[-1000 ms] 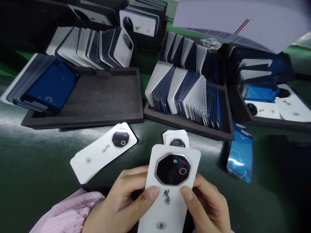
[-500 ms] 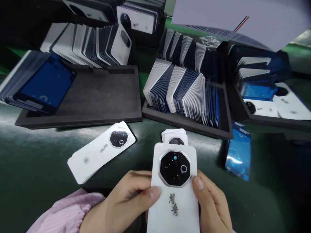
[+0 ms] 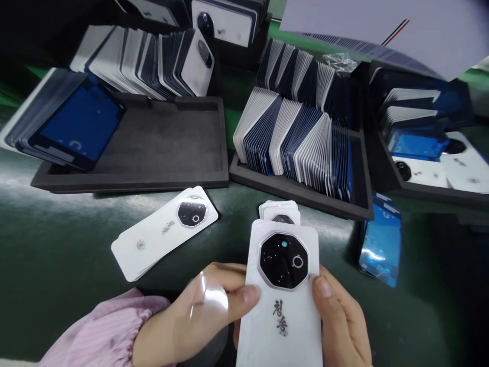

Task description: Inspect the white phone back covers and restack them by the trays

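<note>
Both hands are in on this one: the left hand (image 3: 221,306) has its thumb on the left edge of a white panel (image 3: 277,316), the right hand (image 3: 344,321) has the right edge, and each grip is narrowed firmly on it. The panel sits at the near middle, over the desk (image 3: 69,224), dark camera window (image 3: 283,261) at its far end, lettering below — and what looks like clear film (image 3: 198,300) shines across the left hand. Just beyond the panel, a small white stack (image 3: 280,205) peeks out. To the left, another white stack (image 3: 148,234) lies slanted; to the right, blue sheets (image 3: 382,239) rest by the middle tray (image 3: 301,194), which is packed with upright panels (image 3: 282,135). Far left, a dark tray (image 3: 164,142) carries a leaning batch (image 3: 72,122).
</note>
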A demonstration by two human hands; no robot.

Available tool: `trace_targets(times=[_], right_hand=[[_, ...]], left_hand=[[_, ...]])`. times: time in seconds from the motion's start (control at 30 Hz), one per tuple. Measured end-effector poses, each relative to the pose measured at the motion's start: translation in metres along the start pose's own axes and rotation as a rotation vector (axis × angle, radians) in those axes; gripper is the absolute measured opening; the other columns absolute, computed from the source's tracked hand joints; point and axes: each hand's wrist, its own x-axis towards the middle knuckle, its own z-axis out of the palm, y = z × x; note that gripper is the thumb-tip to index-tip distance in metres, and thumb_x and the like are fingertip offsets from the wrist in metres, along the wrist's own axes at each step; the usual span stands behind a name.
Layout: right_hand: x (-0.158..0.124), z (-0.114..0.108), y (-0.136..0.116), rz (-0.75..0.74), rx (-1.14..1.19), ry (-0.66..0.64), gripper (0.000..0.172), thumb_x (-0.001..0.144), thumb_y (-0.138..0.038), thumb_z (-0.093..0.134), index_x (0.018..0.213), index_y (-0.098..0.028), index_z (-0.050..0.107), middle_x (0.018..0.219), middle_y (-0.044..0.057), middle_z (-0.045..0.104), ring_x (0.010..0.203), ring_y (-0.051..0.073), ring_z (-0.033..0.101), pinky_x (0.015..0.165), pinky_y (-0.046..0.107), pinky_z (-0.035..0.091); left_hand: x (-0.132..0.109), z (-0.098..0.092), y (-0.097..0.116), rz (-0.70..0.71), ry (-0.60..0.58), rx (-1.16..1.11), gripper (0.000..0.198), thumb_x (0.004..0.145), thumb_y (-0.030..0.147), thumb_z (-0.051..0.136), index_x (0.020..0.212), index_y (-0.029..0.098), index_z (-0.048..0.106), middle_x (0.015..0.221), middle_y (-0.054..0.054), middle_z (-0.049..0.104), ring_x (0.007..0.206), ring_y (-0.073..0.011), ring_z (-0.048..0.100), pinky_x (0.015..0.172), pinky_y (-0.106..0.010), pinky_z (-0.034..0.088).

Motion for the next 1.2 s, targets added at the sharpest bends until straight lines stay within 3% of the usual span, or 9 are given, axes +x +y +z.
trace_targets(times=[0.13, 0.33, 0.43, 0.5, 0.6, 0.9, 1.03, 1.2], right_hand=[[0.002, 0.0, 0.002, -0.036, -0.018, 0.008, 0.052, 0.106, -0.06, 0.06, 0.069, -0.025, 0.056, 0.06, -0.002, 0.041, 0.057, 0.017, 0.037, 0.048, 0.03, 0.034], [0.002, 0.002, 0.004, -0.031, -0.045, 0.034, 0.057, 0.105, -0.062, 0.061, 0.063, -0.023, 0.058, 0.059, -0.001, 0.043, 0.056, 0.016, 0.037, 0.049, 0.029, 0.032], [0.003, 0.001, 0.008, -0.013, -0.051, 0.048, 0.055, 0.104, -0.064, 0.062, 0.069, -0.024, 0.071, 0.06, 0.0, 0.051, 0.058, 0.017, 0.043, 0.048, 0.027, 0.037], [0.004, 0.0, 0.011, -0.006, -0.056, 0.056, 0.05, 0.104, -0.064, 0.064, 0.078, -0.024, 0.08, 0.062, 0.002, 0.058, 0.059, 0.018, 0.049, 0.049, 0.027, 0.043], [0.005, -0.002, 0.013, -0.022, -0.071, 0.057, 0.045, 0.104, -0.06, 0.065, 0.085, -0.023, 0.083, 0.065, 0.004, 0.066, 0.061, 0.021, 0.058, 0.051, 0.029, 0.049], [0.008, -0.002, 0.014, -0.082, -0.106, 0.043, 0.047, 0.105, -0.06, 0.063, 0.085, -0.022, 0.084, 0.066, 0.004, 0.07, 0.057, 0.021, 0.061, 0.053, 0.031, 0.051], [0.008, -0.002, 0.017, -0.095, -0.112, 0.05, 0.046, 0.106, -0.059, 0.063, 0.086, -0.023, 0.083, 0.067, 0.004, 0.071, 0.058, 0.021, 0.063, 0.053, 0.031, 0.051], [0.006, -0.005, 0.022, -0.116, -0.128, 0.09, 0.041, 0.106, -0.055, 0.065, 0.089, -0.023, 0.083, 0.069, 0.004, 0.072, 0.06, 0.021, 0.061, 0.055, 0.03, 0.051]], left_hand=[[0.001, -0.002, -0.009, 0.069, -0.058, -0.039, 0.062, 0.114, 0.05, 0.058, 0.06, 0.019, 0.051, 0.071, 0.0, 0.059, 0.067, -0.0162, 0.058, 0.062, -0.029, 0.044], [0.004, 0.001, -0.01, 0.178, -0.018, 0.005, 0.065, 0.113, 0.053, 0.058, 0.06, 0.018, 0.046, 0.071, 0.002, 0.052, 0.064, -0.0126, 0.049, 0.058, -0.026, 0.038], [0.0, 0.001, -0.008, 0.234, 0.049, 0.083, 0.054, 0.113, 0.042, 0.064, 0.065, 0.016, 0.064, 0.088, -0.004, 0.066, 0.076, -0.0151, 0.06, 0.066, -0.025, 0.047], [-0.003, 0.0, -0.006, 0.26, 0.083, 0.129, 0.036, 0.11, 0.026, 0.069, 0.078, 0.014, 0.08, 0.104, -0.011, 0.075, 0.09, -0.0189, 0.071, 0.076, -0.024, 0.055], [-0.007, 0.0, -0.004, 0.314, 0.115, 0.185, 0.02, 0.103, 0.012, 0.073, 0.092, 0.011, 0.09, 0.106, -0.014, 0.08, 0.093, -0.0213, 0.077, 0.084, -0.023, 0.061], [-0.004, 0.0, -0.006, 0.418, 0.142, 0.292, 0.02, 0.101, 0.013, 0.072, 0.09, 0.012, 0.089, 0.095, -0.013, 0.078, 0.085, -0.0217, 0.075, 0.083, -0.027, 0.064], [-0.006, 0.001, -0.007, 0.426, 0.152, 0.345, 0.023, 0.1, 0.012, 0.072, 0.08, 0.013, 0.084, 0.089, -0.011, 0.074, 0.08, -0.0209, 0.072, 0.082, -0.027, 0.064], [-0.008, 0.001, -0.005, 0.419, 0.134, 0.376, 0.024, 0.103, 0.015, 0.069, 0.084, 0.013, 0.084, 0.092, -0.011, 0.075, 0.082, -0.0217, 0.073, 0.085, -0.029, 0.064]])
